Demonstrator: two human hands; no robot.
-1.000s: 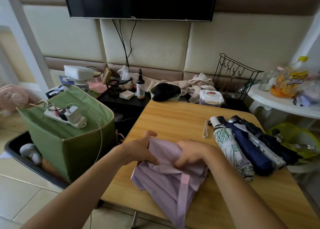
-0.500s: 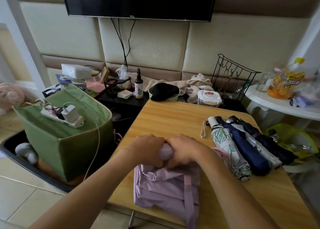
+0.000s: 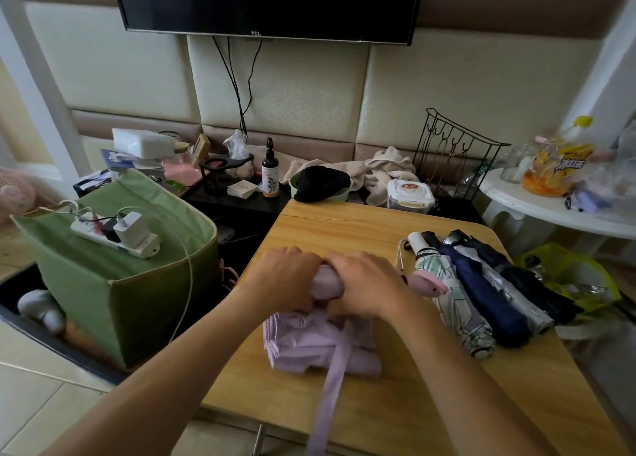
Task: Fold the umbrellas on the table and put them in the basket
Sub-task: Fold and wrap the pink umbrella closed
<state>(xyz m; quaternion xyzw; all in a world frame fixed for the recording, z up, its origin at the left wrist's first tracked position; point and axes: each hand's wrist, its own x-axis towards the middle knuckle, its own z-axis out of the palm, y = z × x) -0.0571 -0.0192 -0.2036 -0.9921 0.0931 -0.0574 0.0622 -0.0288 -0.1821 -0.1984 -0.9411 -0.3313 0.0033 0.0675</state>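
The purple umbrella lies near the counter front edge, its strap hanging over. It looks light, soft and floppy. The left hand and right hand both have a closed grip round its firm rolled top. Free room lies beyond; four folded umbrellas lie close on the right.

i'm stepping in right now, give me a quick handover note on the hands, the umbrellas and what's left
Left hand and right hand: both grip the rolled top of the lilac umbrella at the near edge of the wooden table.
Lilac umbrella: canopy only partly gathered, its strap hanging loose over the table edge.
Four other umbrellas lie rolled side by side on the table's right: floral umbrella, navy umbrella, silver umbrella, black umbrella.
Green basket stands on the floor to the left; a power strip lies across its top.
Left: finish rolling and strap the lilac one, then move all five into the basket.
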